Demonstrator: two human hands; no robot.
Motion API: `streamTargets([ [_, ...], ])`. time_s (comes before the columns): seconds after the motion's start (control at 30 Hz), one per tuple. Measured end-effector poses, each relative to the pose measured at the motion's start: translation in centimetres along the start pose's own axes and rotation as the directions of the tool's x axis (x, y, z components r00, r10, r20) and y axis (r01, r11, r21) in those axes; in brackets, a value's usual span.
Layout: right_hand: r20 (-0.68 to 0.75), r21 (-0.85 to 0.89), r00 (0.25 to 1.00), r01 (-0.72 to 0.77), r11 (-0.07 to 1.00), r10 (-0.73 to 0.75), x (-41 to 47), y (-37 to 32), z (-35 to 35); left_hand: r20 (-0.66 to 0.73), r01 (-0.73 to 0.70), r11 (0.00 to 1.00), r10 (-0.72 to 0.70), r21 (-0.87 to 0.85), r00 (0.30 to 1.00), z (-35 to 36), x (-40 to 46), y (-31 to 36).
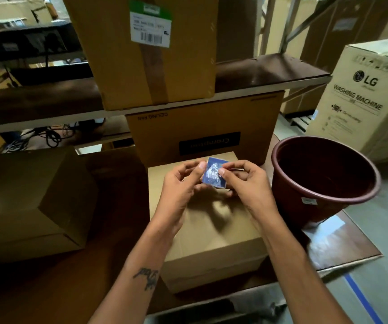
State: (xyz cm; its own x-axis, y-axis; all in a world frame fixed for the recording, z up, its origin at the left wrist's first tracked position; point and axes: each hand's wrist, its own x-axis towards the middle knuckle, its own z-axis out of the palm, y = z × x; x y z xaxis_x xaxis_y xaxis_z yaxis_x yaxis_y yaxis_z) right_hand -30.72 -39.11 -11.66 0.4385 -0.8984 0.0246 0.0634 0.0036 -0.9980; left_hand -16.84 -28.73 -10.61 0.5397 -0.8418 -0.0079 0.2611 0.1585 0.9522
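A small blue packet (214, 174) with shiny clear wrap is held above a closed cardboard box (208, 230) on the brown table. My left hand (181, 185) pinches its left edge with thumb and fingers. My right hand (244, 181) pinches its right edge, thumb on the front face. Both forearms reach in from the bottom of the view. The packet's underside is hidden.
A dark red plastic bucket (324, 174) stands at the right of the box. A larger cardboard box (31, 202) sits to the left. A Crompton carton (204, 134) stands behind, under a shelf (270, 73) with a labelled box (146, 50). An LG carton (366, 99) stands at far right.
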Motion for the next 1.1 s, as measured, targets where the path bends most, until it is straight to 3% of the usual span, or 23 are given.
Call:
streamTargets([
  [0.2,-0.03,0.075,0.997,-0.07,0.995,0.072,-0.9,-0.5,-1.8,0.119,0.151,0.986,-0.158,0.068,0.98,0.7,1.1,-0.6],
  [0.33,-0.062,0.056,0.993,-0.095,0.994,0.099,-1.6,-1.2,-3.4,0.21,0.119,0.971,-0.163,0.206,0.964,1.9,1.9,-0.8],
  [0.63,-0.105,0.007,0.987,-0.125,0.992,0.125,-1.0,-2.8,-10.9,0.267,0.03,0.944,-0.123,0.327,0.956,7.4,2.9,-0.8],
  [0.77,-0.029,-0.039,0.989,-0.146,0.989,0.145,0.3,-4.4,-15.0,0.255,-0.006,0.936,-0.09,0.351,0.963,11.8,3.8,-1.0],
  [1.0,-0.066,-0.101,0.977,-0.207,0.973,0.201,4.6,-5.4,-22.8,0.21,0.087,0.956,-0.15,0.281,0.966,20.1,4.7,-3.1],
  [1.1,-0.019,-0.107,0.962,-0.273,0.956,0.273,6.8,-4.9,-25.6,0.113,0.087,0.906,-0.146,0.415,0.983,22.1,5.9,-4.9],
])
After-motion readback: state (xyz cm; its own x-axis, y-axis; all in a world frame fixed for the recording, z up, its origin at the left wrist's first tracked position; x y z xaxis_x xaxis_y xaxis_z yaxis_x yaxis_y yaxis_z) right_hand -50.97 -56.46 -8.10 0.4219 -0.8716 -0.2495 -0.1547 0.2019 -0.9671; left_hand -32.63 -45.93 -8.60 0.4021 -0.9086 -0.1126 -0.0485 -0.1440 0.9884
